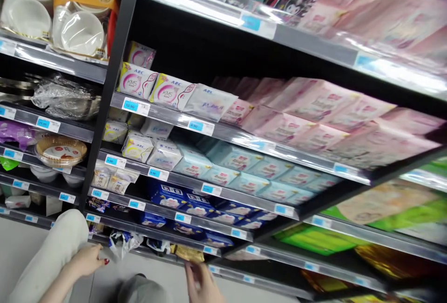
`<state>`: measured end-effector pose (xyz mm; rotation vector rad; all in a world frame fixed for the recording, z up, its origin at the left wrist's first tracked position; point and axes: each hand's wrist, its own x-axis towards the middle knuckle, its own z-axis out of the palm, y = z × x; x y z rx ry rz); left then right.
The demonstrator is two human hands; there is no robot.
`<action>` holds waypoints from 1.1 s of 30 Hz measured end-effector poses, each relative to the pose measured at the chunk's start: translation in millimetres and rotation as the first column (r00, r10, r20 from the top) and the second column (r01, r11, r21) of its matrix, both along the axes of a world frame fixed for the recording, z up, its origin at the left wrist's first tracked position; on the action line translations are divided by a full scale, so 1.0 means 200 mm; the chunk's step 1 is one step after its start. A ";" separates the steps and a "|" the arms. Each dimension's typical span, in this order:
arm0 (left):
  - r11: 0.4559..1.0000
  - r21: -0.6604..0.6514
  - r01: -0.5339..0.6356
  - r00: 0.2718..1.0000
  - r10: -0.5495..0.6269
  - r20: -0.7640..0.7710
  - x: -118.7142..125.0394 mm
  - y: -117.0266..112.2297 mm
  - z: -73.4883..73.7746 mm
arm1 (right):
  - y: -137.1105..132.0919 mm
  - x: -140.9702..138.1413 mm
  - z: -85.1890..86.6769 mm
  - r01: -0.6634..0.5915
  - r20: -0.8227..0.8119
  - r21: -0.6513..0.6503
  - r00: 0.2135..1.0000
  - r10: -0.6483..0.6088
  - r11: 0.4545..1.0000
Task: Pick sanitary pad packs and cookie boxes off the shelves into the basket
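Note:
Low in the view, my left hand point(88, 260) hovers beside my bent knee in pale trousers point(59, 247). Its fingers are loosely bent and apart, with red on a nail, and nothing shows in them. A crumpled white and blue plastic bag point(124, 243) lies just beyond it at the bottom shelf. My right hand point(203, 284) is at the bottom edge, its fingers bent and blurred; whether they hold anything is unclear. Closest to that hand is a gold package point(188, 252) on the lowest shelf.
Shelves ahead bear white ABC packs point(172, 91), pink packs point(314, 103), light blue packs point(249, 182) and dark blue packs point(199, 205). Packaged bowls point(82, 30) stand at left, behind a black upright point(117, 37). Green packages point(314, 240) lie lower right. Grey floor point(104, 284) shows below.

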<state>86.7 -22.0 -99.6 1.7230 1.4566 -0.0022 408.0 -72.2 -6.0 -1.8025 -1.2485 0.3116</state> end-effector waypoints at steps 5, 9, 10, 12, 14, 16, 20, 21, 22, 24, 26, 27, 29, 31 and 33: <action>0.998 0.026 0.057 0.998 -0.056 -0.043 0.01 -0.02 -0.04 | 0.66 -0.41 0.72 -0.476 0.688 -0.071 0.613 0.389 0.876; 0.997 0.044 0.061 0.997 -0.059 -0.058 -0.02 -0.03 -0.06 | 1.14 -0.67 1.12 -0.442 0.778 -0.253 0.436 0.453 0.861; 0.997 0.049 0.058 0.997 -0.055 -0.056 -0.03 -0.03 -0.06 | 1.22 -0.70 1.16 -0.418 0.781 -0.304 0.405 0.475 0.856; 0.997 0.054 0.051 0.998 -0.049 -0.049 -0.05 -0.03 -0.06 | 1.32 -0.73 1.19 -0.365 0.776 -0.397 0.356 0.520 0.842; 0.998 0.048 0.049 0.998 -0.047 -0.040 -0.06 -0.03 -0.07 | 1.37 -0.73 1.19 -0.318 0.768 -0.459 0.327 0.551 0.830; 0.998 0.041 0.052 0.998 -0.051 -0.025 -0.06 -0.03 -0.07 | 1.39 -0.74 1.17 -0.283 0.767 -0.484 0.317 0.557 0.828; 0.998 0.036 0.059 0.998 -0.059 0.002 -0.04 -0.03 -0.06 | 1.39 -0.76 1.13 -0.235 0.781 -0.465 0.345 0.520 0.854; 0.998 0.034 0.058 0.998 -0.059 0.004 -0.04 -0.03 -0.06 | 1.39 -0.77 1.12 -0.230 0.784 -0.452 0.358 0.507 0.862; 0.998 0.033 0.056 0.998 -0.057 0.006 -0.03 -0.03 -0.06 | 1.39 -0.77 1.12 -0.231 0.786 -0.438 0.371 0.494 0.869; 0.998 0.032 0.047 0.999 -0.048 0.013 -0.03 -0.04 -0.06 | 1.39 -0.78 1.14 -0.258 0.785 -0.402 0.397 0.476 0.879; 0.999 0.034 0.031 0.999 -0.032 0.029 -0.03 -0.04 -0.06 | 1.36 -0.78 1.18 -0.312 0.772 -0.360 0.430 0.469 0.879; 0.999 0.036 0.022 0.999 -0.023 0.039 -0.03 -0.04 -0.06 | 1.33 -0.78 1.21 -0.341 0.761 -0.337 0.449 0.467 0.877; 0.999 0.052 0.010 0.998 -0.014 0.066 -0.03 -0.03 -0.06 | 1.23 -0.76 1.27 -0.390 0.739 -0.288 0.491 0.462 0.875; 0.999 0.024 -0.041 0.980 0.036 0.198 -0.04 -0.01 -0.04 | 1.07 -0.73 1.30 -0.472 0.656 -0.241 0.565 0.500 0.848; 0.985 -0.144 -0.098 0.862 0.156 0.482 -0.05 0.01 0.00 | 0.87 -0.69 1.26 -0.641 0.366 -0.174 0.663 0.654 0.747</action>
